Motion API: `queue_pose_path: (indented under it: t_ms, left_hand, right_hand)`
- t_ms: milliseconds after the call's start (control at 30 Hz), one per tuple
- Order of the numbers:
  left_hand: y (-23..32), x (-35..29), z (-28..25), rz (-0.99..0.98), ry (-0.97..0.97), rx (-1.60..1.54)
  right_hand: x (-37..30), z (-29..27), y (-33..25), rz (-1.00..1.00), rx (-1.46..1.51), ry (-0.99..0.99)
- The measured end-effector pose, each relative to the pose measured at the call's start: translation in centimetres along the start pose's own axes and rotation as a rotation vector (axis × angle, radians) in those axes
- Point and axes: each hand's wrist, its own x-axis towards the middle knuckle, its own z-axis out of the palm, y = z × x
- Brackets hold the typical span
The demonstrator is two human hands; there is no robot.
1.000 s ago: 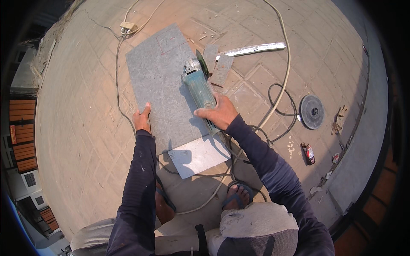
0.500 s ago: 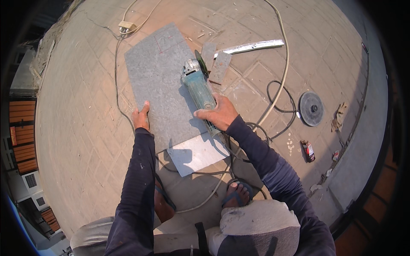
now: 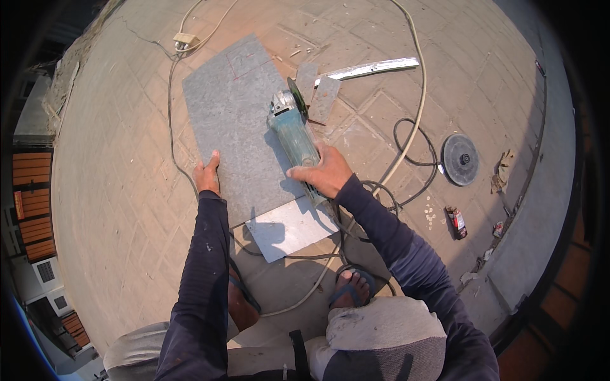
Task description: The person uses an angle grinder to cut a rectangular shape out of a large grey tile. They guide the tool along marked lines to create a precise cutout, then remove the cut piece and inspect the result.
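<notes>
My right hand (image 3: 328, 171) is wrapped round the rear body of a teal angle grinder (image 3: 293, 134). The grinder lies along the right part of a large grey tile (image 3: 229, 120), with its thin cutting disc (image 3: 297, 95) upright at the tile's right edge. Red marking lines show near the tile's far end. At the left edge, my left hand (image 3: 208, 174) grips the tile, thumb on top and fingers at the side. A pale, light-coloured board (image 3: 289, 232) lies at the tile's near end, partly in shadow.
Two narrow tile offcuts (image 3: 326, 98) and a whitish metal strip (image 3: 372, 68) lie beyond the disc. Cables loop on the paving, a beige one (image 3: 422, 82) among them. To the right are a round grey disc (image 3: 460, 159) and a small box (image 3: 456, 222). A socket block (image 3: 185, 42) sits far left.
The whole view has shifted slightly, so everything sits a little higher and further left. Both hands keep their holds, and the grinder stays in nearly the same place on the tile.
</notes>
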Motion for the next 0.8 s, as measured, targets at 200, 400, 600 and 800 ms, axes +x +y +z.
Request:
queue_pose_path:
  t_ms: [200, 400, 600, 800]
  left_hand:
    - [2.0, -1.9, 1.2, 0.054, 0.026, -0.049]
    - [0.2, -0.5, 0.7, 0.033, 0.089, -0.023]
    - [0.1, 0.0, -0.1, 0.036, -0.068, -0.017]
    - [0.4, -0.6, 0.3, 0.027, -0.032, -0.031]
  right_hand:
    - [-0.4, 0.0, 0.3, 0.029, -0.033, -0.013]
    - [-0.5, -0.1, 0.1, 0.014, 0.005, -0.044]
    - [-1.3, -0.5, -0.1, -0.029, 0.069, -0.033]
    - [-1.5, -0.4, 0.1, -0.002, 0.015, -0.023]
